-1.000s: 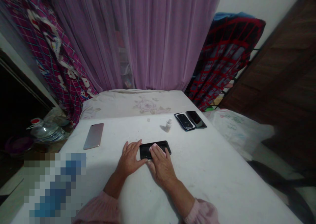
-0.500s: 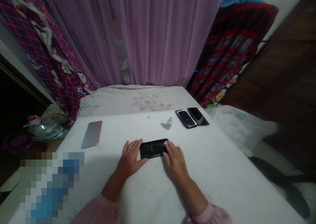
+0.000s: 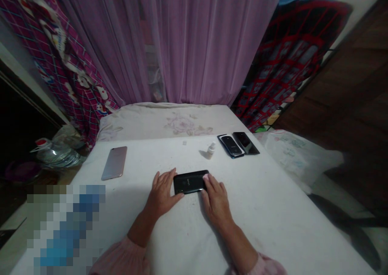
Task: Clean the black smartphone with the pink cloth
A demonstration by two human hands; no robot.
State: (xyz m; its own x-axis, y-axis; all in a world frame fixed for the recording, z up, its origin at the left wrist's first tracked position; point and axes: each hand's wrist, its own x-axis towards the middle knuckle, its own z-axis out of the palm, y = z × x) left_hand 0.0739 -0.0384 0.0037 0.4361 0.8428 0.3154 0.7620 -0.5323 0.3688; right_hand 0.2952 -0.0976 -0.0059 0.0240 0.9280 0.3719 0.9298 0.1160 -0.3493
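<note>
A black smartphone lies back side up on the white cloth, its long side running left to right. My left hand holds its left end, thumb at the near edge and fingers at the far edge. Over the right end, my right hand has its fingers curled on the phone, thumb at the near edge. A small pale pink patch shows at its fingertips; what it is I cannot make out. Beyond the phone stands a small white bottle. A rose-gold smartphone lies face down to the left.
At the table's right far side lie several dark phones or phone parts, close together. A tiny pale square rests on the white cloth. A large water bottle stands off the left edge. Purple curtains hang behind.
The whole view has shifted slightly, so things appear a little to the right. Both hands keep their places on the black smartphone, with the right fingers moved only slightly if at all.
</note>
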